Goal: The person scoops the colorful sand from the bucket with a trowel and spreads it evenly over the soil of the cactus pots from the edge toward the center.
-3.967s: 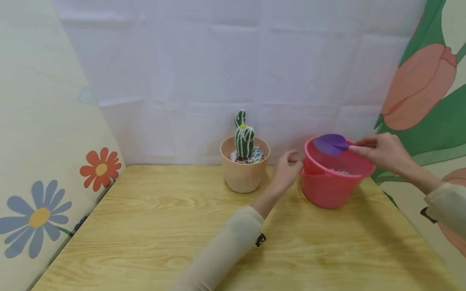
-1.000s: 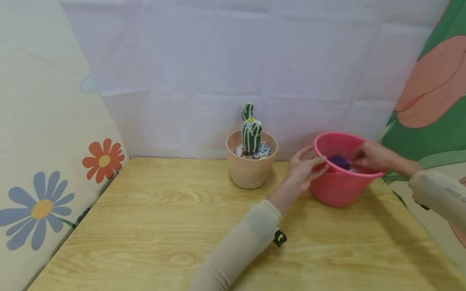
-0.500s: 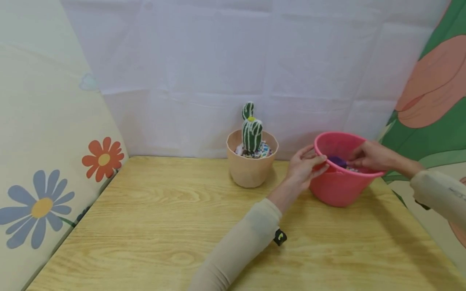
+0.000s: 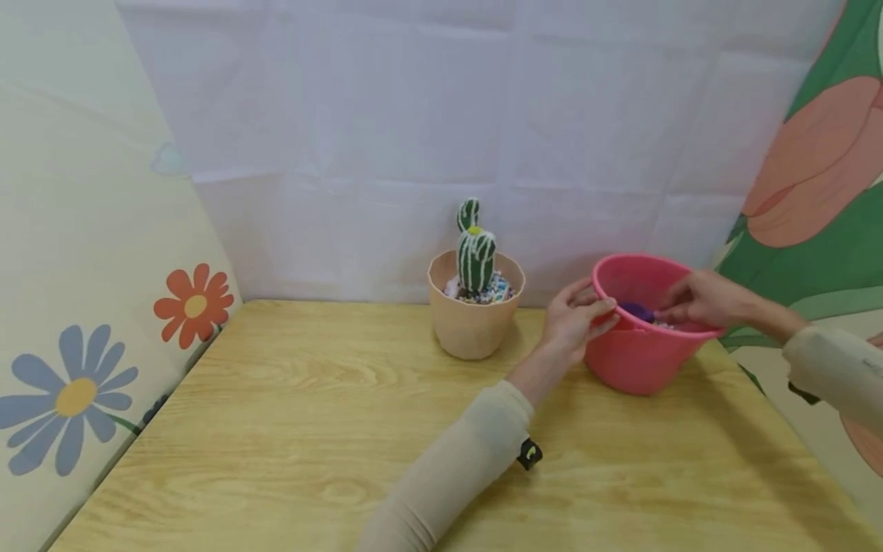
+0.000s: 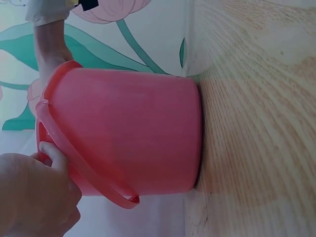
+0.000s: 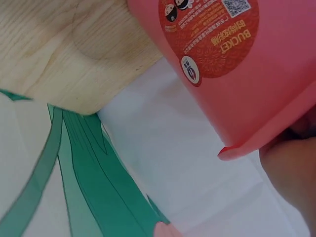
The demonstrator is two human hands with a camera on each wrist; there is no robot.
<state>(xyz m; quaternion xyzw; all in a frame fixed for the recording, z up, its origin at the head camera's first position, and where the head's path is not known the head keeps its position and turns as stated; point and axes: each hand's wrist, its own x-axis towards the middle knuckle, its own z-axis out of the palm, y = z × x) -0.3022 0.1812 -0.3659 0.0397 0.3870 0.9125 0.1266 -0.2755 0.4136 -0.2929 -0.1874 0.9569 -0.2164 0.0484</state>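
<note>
Pink plastic makes up the bucket [image 4: 631,368] that stands on the bench [image 4: 331,429] between the two hands. The left hand [image 4: 578,320] grips its rim on the near left side, and from the left wrist the thumb shows at the rim, close by the bucket's carrying handle [image 5: 86,170], which hangs down along the outer wall beside that hand. The right hand [image 4: 710,299] reaches over the opposite rim and into the bucket, its fingers pinching the grip of a purple scoop [image 4: 638,311]; the fingertips are partly hidden. The scoop lies inside the bucket, its blade pointing toward the left hand, and small pale granules [image 4: 664,326] show just beside the right hand's fingers. On the bucket's wall below the right hand is a round red sticker [image 6: 212,34] with printed lettering.

To the left of the left hand, near but apart, a peach-coloured pot [image 4: 469,330] stands on the bench. A green cactus [image 4: 476,262] with white stripes and a yellow spot rises upright from it, with multicoloured bits [image 4: 500,290] around its foot. Behind both hands hangs a creased white cloth [image 4: 359,107]. Beyond the right hand is a panel with a large tulip print [image 4: 814,165].
</note>
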